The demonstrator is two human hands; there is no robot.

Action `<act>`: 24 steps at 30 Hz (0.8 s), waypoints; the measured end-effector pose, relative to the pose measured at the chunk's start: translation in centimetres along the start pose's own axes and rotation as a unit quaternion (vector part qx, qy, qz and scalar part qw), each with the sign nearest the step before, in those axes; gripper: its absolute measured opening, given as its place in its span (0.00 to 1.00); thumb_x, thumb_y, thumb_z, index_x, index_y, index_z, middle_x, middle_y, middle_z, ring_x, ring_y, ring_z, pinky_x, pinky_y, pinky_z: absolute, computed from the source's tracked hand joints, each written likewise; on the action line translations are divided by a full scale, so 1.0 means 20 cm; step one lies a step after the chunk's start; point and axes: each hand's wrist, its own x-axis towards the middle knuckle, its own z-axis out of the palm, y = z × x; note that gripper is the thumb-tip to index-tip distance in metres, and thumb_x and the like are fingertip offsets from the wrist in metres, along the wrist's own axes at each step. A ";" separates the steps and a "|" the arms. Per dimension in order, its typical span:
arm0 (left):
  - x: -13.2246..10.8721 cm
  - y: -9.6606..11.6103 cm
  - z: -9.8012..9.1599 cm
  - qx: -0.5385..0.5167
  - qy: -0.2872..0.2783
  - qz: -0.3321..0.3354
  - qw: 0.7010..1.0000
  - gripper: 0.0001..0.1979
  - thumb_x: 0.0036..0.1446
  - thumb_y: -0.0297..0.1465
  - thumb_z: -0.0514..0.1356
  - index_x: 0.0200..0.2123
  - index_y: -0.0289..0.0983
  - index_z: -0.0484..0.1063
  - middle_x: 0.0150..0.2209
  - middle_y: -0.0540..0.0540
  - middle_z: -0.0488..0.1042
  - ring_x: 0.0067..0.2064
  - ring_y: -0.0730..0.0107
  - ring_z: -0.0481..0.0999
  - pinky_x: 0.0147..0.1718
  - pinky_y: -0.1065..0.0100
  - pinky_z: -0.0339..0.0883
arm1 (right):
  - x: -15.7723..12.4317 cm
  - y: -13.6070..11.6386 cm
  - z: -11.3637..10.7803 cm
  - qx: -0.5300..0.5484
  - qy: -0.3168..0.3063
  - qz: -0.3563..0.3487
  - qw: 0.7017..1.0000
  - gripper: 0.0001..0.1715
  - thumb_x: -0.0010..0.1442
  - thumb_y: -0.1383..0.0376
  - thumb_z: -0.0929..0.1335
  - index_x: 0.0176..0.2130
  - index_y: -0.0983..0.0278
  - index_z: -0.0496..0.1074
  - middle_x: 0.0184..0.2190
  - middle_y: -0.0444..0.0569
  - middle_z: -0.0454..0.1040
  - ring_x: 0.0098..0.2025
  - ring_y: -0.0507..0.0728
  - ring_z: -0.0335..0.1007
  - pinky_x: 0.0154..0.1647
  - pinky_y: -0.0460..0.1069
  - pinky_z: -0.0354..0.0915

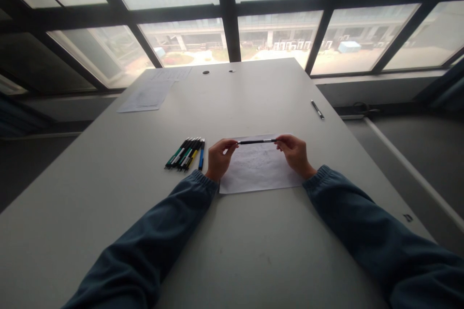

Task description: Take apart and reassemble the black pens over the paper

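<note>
A black pen [256,142] with a silver band is held level between my two hands, above a sheet of paper [261,178] that carries faint scribbles. My left hand [219,158] pinches the pen's left end between thumb and fingers. At the other end, my right hand [294,153] has its fingertips closed on the pen. Just left of my left hand lies a row of several pens [184,154], with green, yellow and black parts, and a blue pen [202,155] at the row's right side.
One more pen [317,109] lies near the right edge of the white table [232,101]. Written sheets [147,94] rest at the far left. Two round holes, one of them a cable hole [206,73], are near the far edge. Framed windows rise behind.
</note>
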 end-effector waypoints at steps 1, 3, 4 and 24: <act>0.00 0.00 0.00 0.000 0.000 0.000 1.000 0.09 0.59 0.37 0.67 0.38 0.38 0.80 0.36 0.45 0.81 0.37 0.67 0.82 0.39 0.67 0.77 | 0.00 0.00 0.00 -0.001 0.000 0.000 1.000 0.10 0.57 0.60 0.74 0.38 0.63 0.79 0.29 0.46 0.79 0.28 0.53 0.72 0.30 0.49 0.70; 0.00 0.01 0.00 0.004 0.000 0.000 1.000 0.09 0.59 0.38 0.67 0.38 0.38 0.80 0.36 0.45 0.81 0.37 0.67 0.82 0.39 0.67 0.77 | 0.00 0.00 0.00 -0.006 0.001 0.000 1.000 0.10 0.57 0.59 0.74 0.38 0.63 0.79 0.29 0.47 0.79 0.28 0.53 0.73 0.30 0.49 0.70; 0.00 0.01 0.00 0.005 0.000 0.000 1.000 0.10 0.59 0.38 0.67 0.38 0.38 0.80 0.35 0.45 0.81 0.37 0.67 0.82 0.39 0.67 0.77 | 0.00 0.00 0.00 -0.009 0.000 -0.002 1.000 0.10 0.57 0.59 0.74 0.38 0.63 0.79 0.29 0.47 0.79 0.28 0.53 0.73 0.30 0.49 0.70; 0.00 0.03 -0.01 0.030 -0.001 0.008 1.000 0.10 0.60 0.38 0.66 0.38 0.38 0.80 0.35 0.45 0.81 0.36 0.67 0.81 0.39 0.66 0.76 | 0.00 0.00 -0.01 -0.055 -0.004 -0.023 0.998 0.08 0.60 0.60 0.72 0.37 0.62 0.79 0.30 0.47 0.79 0.29 0.53 0.72 0.31 0.49 0.68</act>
